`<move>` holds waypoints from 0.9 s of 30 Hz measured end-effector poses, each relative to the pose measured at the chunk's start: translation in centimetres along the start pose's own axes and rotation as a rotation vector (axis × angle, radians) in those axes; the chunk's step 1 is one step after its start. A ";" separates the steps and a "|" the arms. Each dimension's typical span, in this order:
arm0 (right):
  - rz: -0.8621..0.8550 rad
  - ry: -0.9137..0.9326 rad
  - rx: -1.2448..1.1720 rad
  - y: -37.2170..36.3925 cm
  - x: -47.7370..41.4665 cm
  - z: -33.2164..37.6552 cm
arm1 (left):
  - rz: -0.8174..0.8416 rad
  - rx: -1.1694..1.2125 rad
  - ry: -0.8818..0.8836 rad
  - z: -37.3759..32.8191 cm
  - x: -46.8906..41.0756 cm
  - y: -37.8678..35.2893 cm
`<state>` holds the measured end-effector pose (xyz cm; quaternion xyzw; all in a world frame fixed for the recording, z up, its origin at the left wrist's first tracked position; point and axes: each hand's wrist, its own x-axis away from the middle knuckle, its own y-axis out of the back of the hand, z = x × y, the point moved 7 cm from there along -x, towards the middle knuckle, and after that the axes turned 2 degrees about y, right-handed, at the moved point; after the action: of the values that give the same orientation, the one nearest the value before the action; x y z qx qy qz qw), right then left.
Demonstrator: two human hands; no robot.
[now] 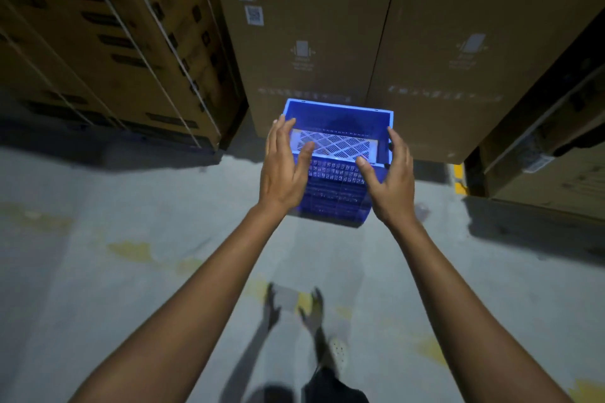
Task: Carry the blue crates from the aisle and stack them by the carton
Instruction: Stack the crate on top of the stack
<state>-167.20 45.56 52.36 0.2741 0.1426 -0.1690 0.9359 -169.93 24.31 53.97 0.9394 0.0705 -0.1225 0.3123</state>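
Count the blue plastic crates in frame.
1 clearly: a blue perforated plastic crate on the grey floor against the tall brown carton, between the open left hand and right hand. Its tall side may hide another nested beneath.

Grey floor (98, 255) with yellow stains. Strapped brown boxes (108, 42) far left. White shoe (339, 350) near bottom.

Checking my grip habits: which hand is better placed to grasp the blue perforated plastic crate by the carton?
Neither clearly. The left hand and right hand flank the blue perforated plastic crate evenly, fingers open, so a two-handed grasp looks best.
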 end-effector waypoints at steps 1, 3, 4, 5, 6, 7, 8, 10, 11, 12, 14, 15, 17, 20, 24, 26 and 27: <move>-0.017 0.016 -0.031 0.4 1.7 1.7 | -0.014 0.027 -0.023 -1.0 1.2 1.4; -0.040 0.028 -0.084 1.0 5.5 4.5 | -0.037 0.067 -0.051 -2.3 4.0 4.0; -0.045 0.025 -0.112 1.3 7.6 5.8 | -0.042 0.078 -0.050 -2.5 5.7 5.2; -0.046 0.013 -0.145 1.5 9.6 6.9 | -0.039 0.091 -0.044 -2.6 7.6 6.4; -0.047 0.000 -0.181 1.8 11.6 8.1 | -0.037 0.108 -0.041 -2.7 9.4 7.6; -0.054 -0.007 -0.214 2.2 13.6 9.2 | -0.038 0.130 -0.050 -2.8 11.4 8.8; -0.069 -0.008 -0.244 2.7 15.6 10.4 | -0.047 0.149 -0.065 -2.9 13.4 10.2; -0.093 0.010 -0.288 3.8 19.1 13.2 | -0.079 0.155 -0.087 -3.0 17.2 13.0; -0.090 0.013 -0.303 4.1 20.6 14.5 | -0.091 0.159 -0.084 -3.0 19.0 14.4; -0.082 0.017 -0.314 4.4 22.2 15.9 | -0.103 0.166 -0.079 -3.1 20.9 15.8; -0.076 0.036 -0.338 5.2 24.8 18.5 | -0.125 0.191 -0.081 -3.4 24.4 18.3; -0.065 0.044 -0.340 5.5 26.1 19.8 | -0.130 0.199 -0.072 -3.6 26.0 19.4; -0.028 0.063 -0.349 5.7 28.4 22.0 | -0.135 0.212 -0.046 -3.7 28.8 21.3; -0.004 0.113 -0.361 6.2 32.1 25.0 | -0.175 0.210 -0.006 -3.6 32.7 24.1; 0.028 0.149 -0.398 7.1 37.4 28.0 | -0.253 0.191 -0.006 -3.8 38.7 27.5; 0.064 0.161 -0.416 7.5 40.3 29.1 | -0.287 0.173 -0.007 -4.0 42.3 28.8; 0.086 0.158 -0.430 7.6 41.7 29.4 | -0.303 0.162 0.006 -4.1 43.9 29.4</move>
<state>-121.40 25.15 64.71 0.0868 0.2364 -0.0727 0.9650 -120.91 5.88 61.81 0.9405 0.2020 -0.1707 0.2133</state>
